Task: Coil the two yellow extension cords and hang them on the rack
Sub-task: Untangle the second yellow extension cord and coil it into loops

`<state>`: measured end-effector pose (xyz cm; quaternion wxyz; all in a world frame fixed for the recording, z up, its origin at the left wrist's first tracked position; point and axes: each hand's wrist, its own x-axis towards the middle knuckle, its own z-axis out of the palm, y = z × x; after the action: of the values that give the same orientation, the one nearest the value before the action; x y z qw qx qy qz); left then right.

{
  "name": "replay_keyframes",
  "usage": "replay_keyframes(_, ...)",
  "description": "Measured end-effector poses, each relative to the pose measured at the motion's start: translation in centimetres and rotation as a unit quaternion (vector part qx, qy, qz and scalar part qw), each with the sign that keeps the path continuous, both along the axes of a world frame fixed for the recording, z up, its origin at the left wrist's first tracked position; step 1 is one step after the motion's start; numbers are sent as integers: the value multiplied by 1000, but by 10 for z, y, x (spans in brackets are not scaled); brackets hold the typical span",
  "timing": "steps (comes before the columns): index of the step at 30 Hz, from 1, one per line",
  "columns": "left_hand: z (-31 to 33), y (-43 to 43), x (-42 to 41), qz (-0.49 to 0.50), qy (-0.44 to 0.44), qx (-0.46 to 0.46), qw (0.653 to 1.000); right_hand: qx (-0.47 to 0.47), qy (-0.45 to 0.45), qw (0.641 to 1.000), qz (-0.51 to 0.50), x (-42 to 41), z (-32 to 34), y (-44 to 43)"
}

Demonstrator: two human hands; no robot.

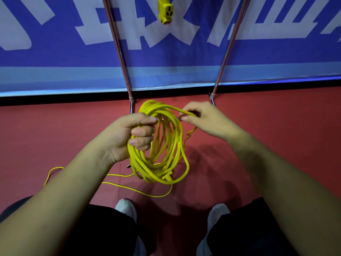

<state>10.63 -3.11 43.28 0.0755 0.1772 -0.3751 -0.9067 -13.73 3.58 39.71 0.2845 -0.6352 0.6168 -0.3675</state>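
Grips the coiled yellow cord (pixel 162 169) in the clenched left hand (pixel 125 137), over the red floor (pixel 276 126), just before the rack (pixel 118 50) legs. Pinches a top strand in right hand (pixel 208 121) fingers (pixel 190 109). Leaves floor open either side.

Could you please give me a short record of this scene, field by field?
coil: yellow, held above the floor, not on the rack
left hand: grips the coil's loops
right hand: pinches one strand at the coil's top
loose cord: trails on the floor by the shoes
socket: yellow, hangs high between the rack's poles
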Motion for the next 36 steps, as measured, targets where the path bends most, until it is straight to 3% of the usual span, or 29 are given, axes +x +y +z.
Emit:
replay_keyframes(5,12,-19,16,12,133,55,990,169,24,983,-68,-40,-49,1)
replay_keyframes(9,12,-26,20,54,146,57,986,217,3,972,-93,-44,-73,11)
replay_keyframes(12,12,-29,20,86,145,65,983,190,-95,963,-165,-41,-77,21)
replay_keyframes(15,18,-27,15,121,123,28,985,117,-204,933,-274,-49,-54,25)
replay_keyframes(18,29,-22,6,138,115,23,983,26,-197,924,-328,-62,-20,29)
replay_keyframes(20,39,-17,1,147,113,23,982,4,-143,929,-343,-68,-1,36)
replay_keyframes(23,54,-7,-3,158,122,38,979,43,-24,964,-263,-68,11,48)
replay_keyframes(25,62,-3,-3,169,127,65,975,86,9,976,-199,-57,10,59)
replay_keyframes(28,68,-1,2,192,117,66,972,69,43,989,-120,-38,9,70)
replay_keyframes(36,48,-11,1,241,59,37,968,118,-36,985,-123,-7,7,69)
